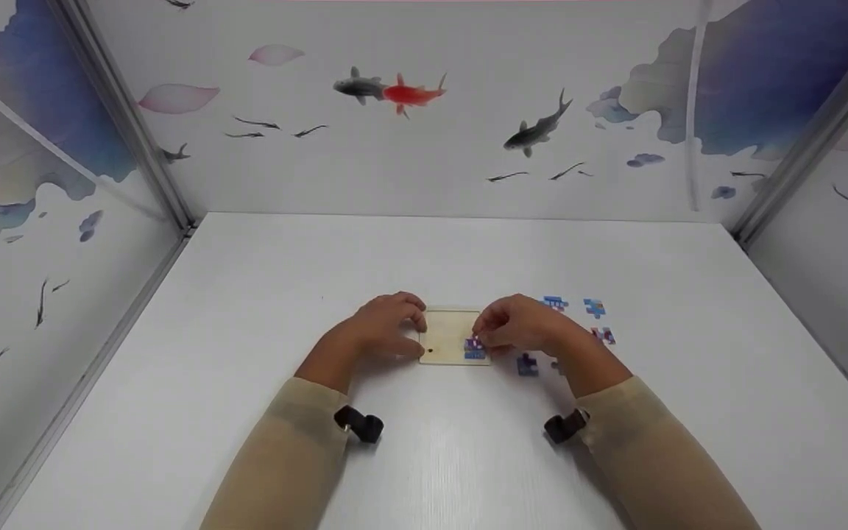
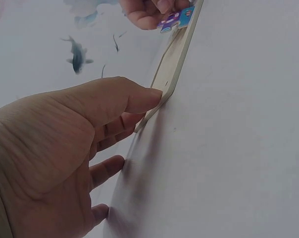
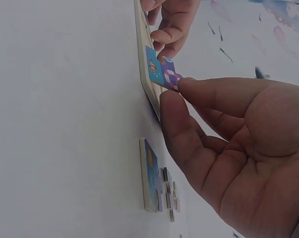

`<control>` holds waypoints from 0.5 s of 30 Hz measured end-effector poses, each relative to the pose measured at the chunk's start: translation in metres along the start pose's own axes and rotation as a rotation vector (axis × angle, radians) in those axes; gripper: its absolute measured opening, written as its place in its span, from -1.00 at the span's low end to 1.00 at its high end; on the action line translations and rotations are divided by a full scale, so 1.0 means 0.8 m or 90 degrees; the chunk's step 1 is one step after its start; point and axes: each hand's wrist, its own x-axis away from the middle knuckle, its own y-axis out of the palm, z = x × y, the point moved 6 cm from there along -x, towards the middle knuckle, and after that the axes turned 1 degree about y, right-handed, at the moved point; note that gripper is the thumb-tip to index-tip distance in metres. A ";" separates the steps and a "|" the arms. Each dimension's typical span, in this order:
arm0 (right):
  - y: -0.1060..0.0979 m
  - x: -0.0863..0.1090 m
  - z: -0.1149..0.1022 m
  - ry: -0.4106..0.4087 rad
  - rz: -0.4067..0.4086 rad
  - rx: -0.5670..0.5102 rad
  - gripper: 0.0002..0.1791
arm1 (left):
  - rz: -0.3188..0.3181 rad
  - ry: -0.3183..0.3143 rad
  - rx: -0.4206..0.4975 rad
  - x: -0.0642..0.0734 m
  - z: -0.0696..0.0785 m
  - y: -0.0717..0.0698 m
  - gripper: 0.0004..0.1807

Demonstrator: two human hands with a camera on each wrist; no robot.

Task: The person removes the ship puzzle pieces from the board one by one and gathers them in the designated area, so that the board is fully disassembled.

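Note:
A small pale wooden puzzle tray (image 1: 444, 327) with a raised rim lies flat on the white table. My left hand (image 1: 386, 325) holds its left side; in the left wrist view the thumb (image 2: 147, 100) presses on a corner, with the other fingers curled along the edge. Over the tray's right end, my right hand (image 1: 525, 324) pinches a blue and purple jigsaw piece (image 3: 162, 69) between thumb and forefinger. This piece bears a fish and a pink-white swim ring. It looks slightly tilted, and whether its underside touches the tray cannot be told.
Right of the tray lie several loose jigsaw pieces: one close to the near corner (image 1: 527, 365), others beyond the right hand, such as a blue piece (image 1: 594, 308). The right forearm partly hides some. Printed panels (image 1: 424, 162) wall the table's back and sides.

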 end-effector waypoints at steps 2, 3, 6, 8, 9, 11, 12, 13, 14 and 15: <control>-0.001 0.000 0.000 -0.002 0.003 -0.005 -0.89 | 0.001 0.002 0.001 0.000 -0.001 0.000 -0.73; -0.002 -0.001 -0.001 -0.004 0.006 -0.006 -0.88 | 0.002 0.004 0.000 0.000 -0.001 0.000 -0.73; -0.006 0.001 -0.002 -0.019 0.010 -0.019 -0.86 | 0.003 0.019 -0.007 0.000 -0.001 -0.001 -0.73; -0.009 0.002 -0.002 -0.027 0.009 -0.032 -0.85 | 0.003 0.026 -0.009 0.000 -0.002 -0.002 -0.73; -0.011 0.004 -0.001 -0.031 0.007 -0.039 -0.84 | 0.002 0.028 -0.009 0.001 -0.002 -0.002 -0.73; -0.015 0.006 0.001 -0.034 0.000 -0.057 -0.83 | 0.002 0.031 -0.002 0.001 -0.002 -0.002 -0.74; -0.018 0.007 0.003 -0.034 0.000 -0.066 -0.83 | 0.001 0.031 0.000 0.001 -0.002 -0.002 -0.73; -0.020 0.008 0.005 -0.034 0.000 -0.072 -0.83 | 0.000 0.032 0.001 0.001 -0.002 -0.002 -0.73; -0.023 0.010 0.008 -0.035 -0.002 -0.079 -0.83 | -0.001 0.032 0.002 0.001 -0.002 -0.001 -0.74; -0.026 0.011 0.011 -0.037 -0.002 -0.084 -0.82 | -0.001 0.034 0.002 0.001 -0.001 -0.001 -0.73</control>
